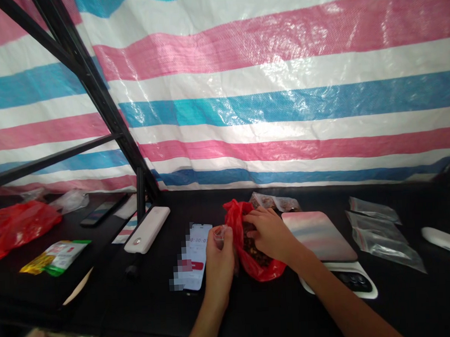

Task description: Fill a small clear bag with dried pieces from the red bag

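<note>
My left hand [219, 259] holds a small clear plastic pouch [219, 233] upright beside a red plastic bag [247, 240] on the black table. My right hand [270, 232] reaches into the mouth of the red bag, fingers among the brown dried bits inside it. Whether those fingers grip anything is hidden. A phone [194, 258] showing a timer lies flat just left of my left hand.
A digital scale [329, 246] with a shiny top sits right of the bag, empty clear zip bags [381, 230] beyond it, and a white object [445, 241] at far right. A filled clear bag [274, 202] lies behind. Left: white power bank [147, 229], green packet [56, 256], red bag [18, 224], black frame post [140, 193].
</note>
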